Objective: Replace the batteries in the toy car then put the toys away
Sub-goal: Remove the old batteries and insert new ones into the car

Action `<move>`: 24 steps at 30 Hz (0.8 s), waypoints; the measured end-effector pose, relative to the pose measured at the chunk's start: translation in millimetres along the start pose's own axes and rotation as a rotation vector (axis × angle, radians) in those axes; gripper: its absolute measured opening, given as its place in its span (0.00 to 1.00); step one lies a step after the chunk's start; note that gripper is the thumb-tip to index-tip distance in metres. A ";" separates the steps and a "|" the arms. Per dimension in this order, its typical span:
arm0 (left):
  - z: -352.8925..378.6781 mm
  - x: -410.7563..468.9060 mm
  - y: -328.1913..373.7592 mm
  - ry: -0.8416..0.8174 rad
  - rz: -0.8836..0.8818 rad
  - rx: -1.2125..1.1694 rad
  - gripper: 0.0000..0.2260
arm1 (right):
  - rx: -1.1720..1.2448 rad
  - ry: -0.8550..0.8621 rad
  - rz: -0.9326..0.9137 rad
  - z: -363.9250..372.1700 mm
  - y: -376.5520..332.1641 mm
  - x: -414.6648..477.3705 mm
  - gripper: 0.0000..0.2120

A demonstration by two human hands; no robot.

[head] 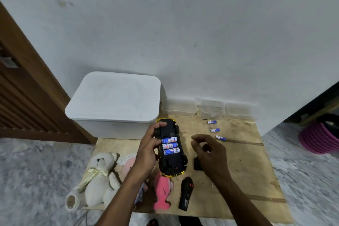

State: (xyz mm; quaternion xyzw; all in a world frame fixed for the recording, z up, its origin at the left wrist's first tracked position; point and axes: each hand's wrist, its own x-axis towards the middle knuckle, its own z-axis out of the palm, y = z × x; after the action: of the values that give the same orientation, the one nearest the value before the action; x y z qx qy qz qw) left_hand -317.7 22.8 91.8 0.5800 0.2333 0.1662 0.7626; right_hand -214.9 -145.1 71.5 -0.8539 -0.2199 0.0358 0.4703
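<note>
So that the three seated batteries (170, 146) face up for checking, we grip the toy car (171, 163) belly-up in the left hand (146, 149); the right hand (207, 150) hovers right of the car, loosely curled, apparently empty, near the black cover (197, 164)

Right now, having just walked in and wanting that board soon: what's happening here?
A person's left hand grips an upturned toy car, its open battery bay holding three batteries. The right hand hovers beside it, fingers loosely curled, seemingly empty, above a small black piece on the wooden board. Three loose batteries lie further right. The remote, a teddy bear and a pink plush are not yet put away; the white bin is lidded.
</note>
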 end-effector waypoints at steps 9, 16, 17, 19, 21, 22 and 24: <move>0.5 -4.4 4.5 0.019 0.031 0.031 0.24 | -0.179 -0.158 -0.053 -0.4 -35.2 -25.4 0.12; 8.9 -13.2 9.0 0.001 0.087 0.061 0.24 | -0.207 -0.153 0.007 5.3 -47.3 -33.0 0.14; 9.0 -14.2 8.3 -0.001 0.101 0.067 0.25 | -0.155 -0.143 0.041 6.0 -50.0 -33.1 0.13; 8.6 -15.3 6.1 -0.003 0.128 0.079 0.25 | -0.015 -0.116 0.137 7.9 -53.2 -32.6 0.13; 8.5 -17.0 3.6 -0.009 0.153 0.088 0.24 | 0.101 -0.118 0.219 9.9 -54.3 -31.9 0.14; 8.6 -17.6 2.7 -0.008 0.158 0.092 0.25 | 0.124 -0.126 0.244 10.9 -53.9 -31.7 0.14; 8.9 -18.5 1.7 -0.005 0.162 0.097 0.26 | 0.156 -0.136 0.278 12.2 -54.0 -32.3 0.13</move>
State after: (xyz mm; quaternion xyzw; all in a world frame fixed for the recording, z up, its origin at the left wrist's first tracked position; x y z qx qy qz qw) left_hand -328.3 6.4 98.4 0.6334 0.1917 0.2144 0.7184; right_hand -265.7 -123.9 104.3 -0.8327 -0.1277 0.1752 0.5095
